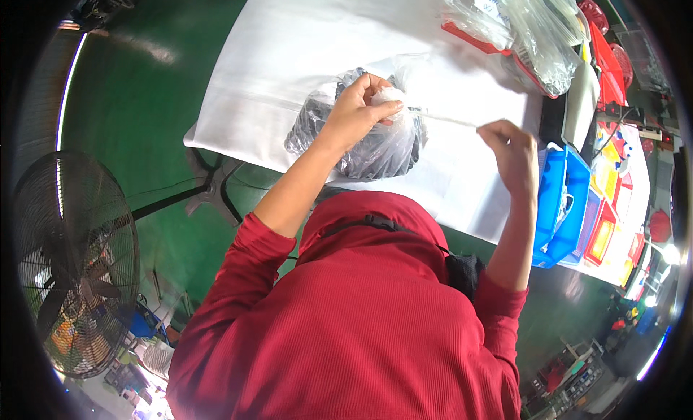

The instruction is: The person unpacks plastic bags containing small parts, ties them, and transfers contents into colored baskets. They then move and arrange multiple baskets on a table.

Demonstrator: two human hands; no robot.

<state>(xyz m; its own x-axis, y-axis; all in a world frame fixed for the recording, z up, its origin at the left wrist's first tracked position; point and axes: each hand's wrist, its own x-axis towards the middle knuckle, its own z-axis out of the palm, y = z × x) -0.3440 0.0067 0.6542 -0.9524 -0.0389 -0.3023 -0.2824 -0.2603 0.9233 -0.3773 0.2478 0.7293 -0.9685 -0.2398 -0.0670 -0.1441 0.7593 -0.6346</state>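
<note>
A clear plastic bag (381, 151) full of dark pieces rests on the white-covered table (289, 41) in front of me. My left hand (360, 111) is closed round the bag's gathered neck. From that neck a thin pale string (449, 119) runs taut to the right. Its far end is pinched between the thumb and fingers of my right hand (511, 149), which is held off to the right above the table. What the dark pieces are I cannot make out through the plastic.
Clear plastic bags (545, 33) lie over red trays at the back right. A blue bin (561, 207) stands at the table's right side, beside yellow and red bins (603, 228). On the left are a large floor fan (76, 265) and the table's dark leg (211, 185).
</note>
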